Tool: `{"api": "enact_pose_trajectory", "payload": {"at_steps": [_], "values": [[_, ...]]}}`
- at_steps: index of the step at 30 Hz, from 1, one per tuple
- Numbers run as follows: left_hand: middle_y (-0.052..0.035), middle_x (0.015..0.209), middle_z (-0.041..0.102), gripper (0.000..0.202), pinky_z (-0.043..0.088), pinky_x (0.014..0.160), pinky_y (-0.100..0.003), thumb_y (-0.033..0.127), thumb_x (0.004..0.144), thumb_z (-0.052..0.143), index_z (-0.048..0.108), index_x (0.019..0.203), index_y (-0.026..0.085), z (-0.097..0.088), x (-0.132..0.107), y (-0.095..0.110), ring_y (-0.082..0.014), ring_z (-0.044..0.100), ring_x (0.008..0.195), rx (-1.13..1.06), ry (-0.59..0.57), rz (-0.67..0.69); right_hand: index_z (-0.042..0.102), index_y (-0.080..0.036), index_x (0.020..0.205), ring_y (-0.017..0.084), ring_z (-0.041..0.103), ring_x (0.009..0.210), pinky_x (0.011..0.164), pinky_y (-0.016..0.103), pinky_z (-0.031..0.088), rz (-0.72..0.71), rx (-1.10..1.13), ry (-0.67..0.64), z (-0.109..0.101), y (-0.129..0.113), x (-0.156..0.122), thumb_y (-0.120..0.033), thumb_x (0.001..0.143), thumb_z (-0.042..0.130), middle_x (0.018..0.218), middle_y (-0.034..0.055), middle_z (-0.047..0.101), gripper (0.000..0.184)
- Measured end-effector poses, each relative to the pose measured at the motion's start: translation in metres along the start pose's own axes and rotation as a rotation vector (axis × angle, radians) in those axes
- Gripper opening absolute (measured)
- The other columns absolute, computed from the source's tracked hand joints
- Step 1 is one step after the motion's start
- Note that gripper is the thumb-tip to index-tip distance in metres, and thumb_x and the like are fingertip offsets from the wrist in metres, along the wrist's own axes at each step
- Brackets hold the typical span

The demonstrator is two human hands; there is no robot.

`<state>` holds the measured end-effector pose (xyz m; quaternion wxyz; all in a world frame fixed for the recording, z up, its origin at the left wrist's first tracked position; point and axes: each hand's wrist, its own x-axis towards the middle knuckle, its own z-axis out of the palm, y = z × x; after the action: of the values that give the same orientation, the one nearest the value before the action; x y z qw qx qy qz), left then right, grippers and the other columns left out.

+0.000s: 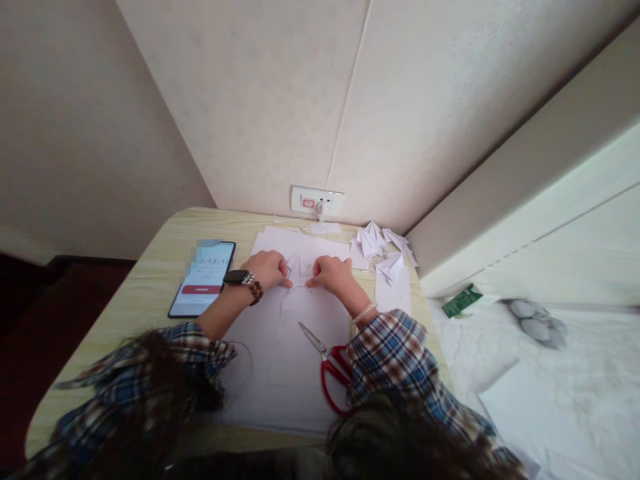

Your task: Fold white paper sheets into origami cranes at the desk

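Between my two hands is a small piece of folded white paper [301, 272], just above the white sheets on the table. My left hand [271, 268] pinches its left edge with thumb and fingers. On the opposite edge, my right hand [332, 272] grips it the same way. The paper's exact folds are hard to make out against the white behind it. Red-handled scissors [336, 377] lie partly open on the white sheets [250, 393], below my right hand and close to my right sleeve.
Left of my left wrist lies a lit phone [203, 283]. Several folded white paper pieces [373, 241] sit at the table's back right corner. A wall socket [316, 201] with a plug is behind the table. Right of it, a green carton [463, 301] rests on a white surface.
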<state>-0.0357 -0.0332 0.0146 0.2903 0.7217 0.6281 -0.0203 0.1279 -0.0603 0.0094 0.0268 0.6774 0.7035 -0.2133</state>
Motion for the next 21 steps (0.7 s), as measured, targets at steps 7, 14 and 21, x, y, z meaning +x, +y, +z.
{"api": "enact_pose_trajectory", "payload": {"at_steps": [7,14,21], "values": [[0.004,0.051,0.061,0.025,0.038,0.057,-0.025,0.036,0.051,0.078,0.056,0.051,0.024,-0.005,-0.002,-0.002,-0.0194,0.062,0.066,-0.053,-0.02,0.067,0.065,-0.019,0.081,0.023,0.06,0.096,0.087,0.039,0.029,0.013,0.115,0.008,0.002,0.006,-0.008,-0.039,0.078,0.068,0.093,0.0056,0.071,0.02],[0.0037,0.052,0.063,0.026,0.039,0.053,-0.024,0.041,0.048,0.078,0.058,0.05,0.024,-0.002,-0.003,-0.004,-0.0179,0.061,0.062,-0.093,0.002,0.084,0.067,-0.02,0.076,0.02,0.063,0.09,0.087,0.038,0.032,0.012,0.194,-0.03,-0.007,0.009,-0.011,-0.035,0.074,0.072,0.09,0.0022,0.073,0.016],[0.0004,0.066,0.068,0.026,0.044,0.062,-0.026,0.039,0.053,0.082,0.062,0.058,0.023,0.003,-0.003,-0.001,-0.0223,0.066,0.078,-0.023,0.014,0.035,0.066,-0.02,0.073,0.021,0.063,0.092,0.09,0.039,0.033,0.044,0.176,-0.033,-0.004,0.006,-0.007,-0.031,0.07,0.074,0.086,0.0024,0.072,0.014]]}}
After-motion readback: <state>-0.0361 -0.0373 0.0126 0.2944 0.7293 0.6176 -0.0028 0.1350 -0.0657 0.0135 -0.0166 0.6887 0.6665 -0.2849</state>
